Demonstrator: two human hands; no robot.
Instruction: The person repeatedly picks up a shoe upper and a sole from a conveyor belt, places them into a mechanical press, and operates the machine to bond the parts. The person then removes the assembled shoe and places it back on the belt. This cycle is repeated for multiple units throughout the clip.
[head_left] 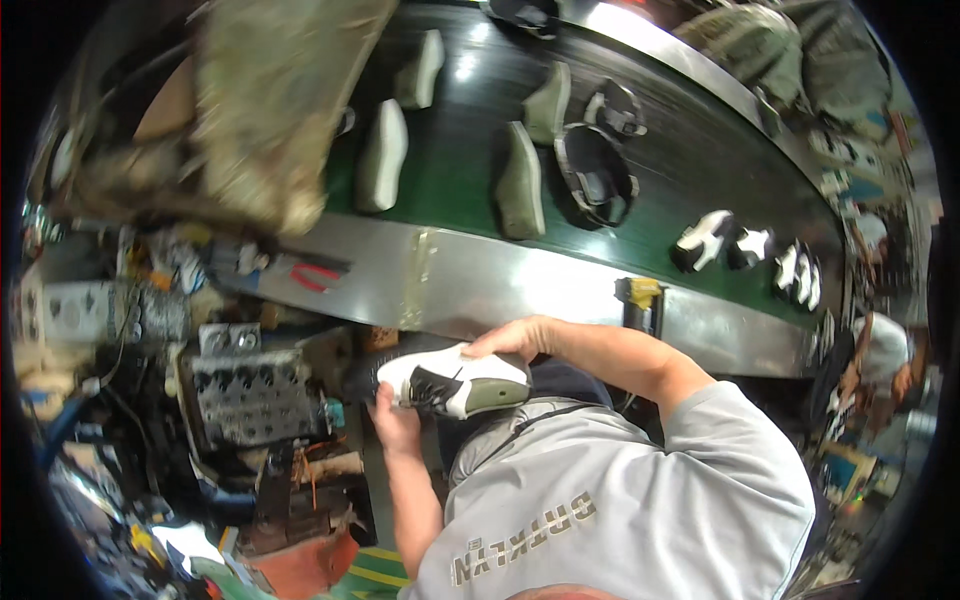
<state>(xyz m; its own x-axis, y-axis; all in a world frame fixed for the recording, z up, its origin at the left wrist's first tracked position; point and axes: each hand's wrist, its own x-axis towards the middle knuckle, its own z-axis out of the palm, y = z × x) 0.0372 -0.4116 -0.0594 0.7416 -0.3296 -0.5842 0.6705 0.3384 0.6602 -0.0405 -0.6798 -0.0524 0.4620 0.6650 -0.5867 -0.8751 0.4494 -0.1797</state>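
In front of my body I hold a white and black shoe upper [440, 366] with black laces, fitted over an olive-green shoe last [497, 394]. My left hand [394, 418] grips it at the toe end, with the thumb against its side. Toward the heel end, my right hand [510, 341] is closed over the top edge. The shoe lies on its side in the air, toe to the left, near the metal edge [480, 285] of the conveyor. Its underside is turned away from view.
Across the green conveyor belt [450, 170] lie several pale shoe lasts [383, 160], black uppers [597, 180] and white-black shoes [703, 240]. A yellow-black tool [641, 293] and red-handled pliers [315, 277] rest along the metal edge. Left stands a machine [250, 400]; a stained sheet [275, 100] hangs above.
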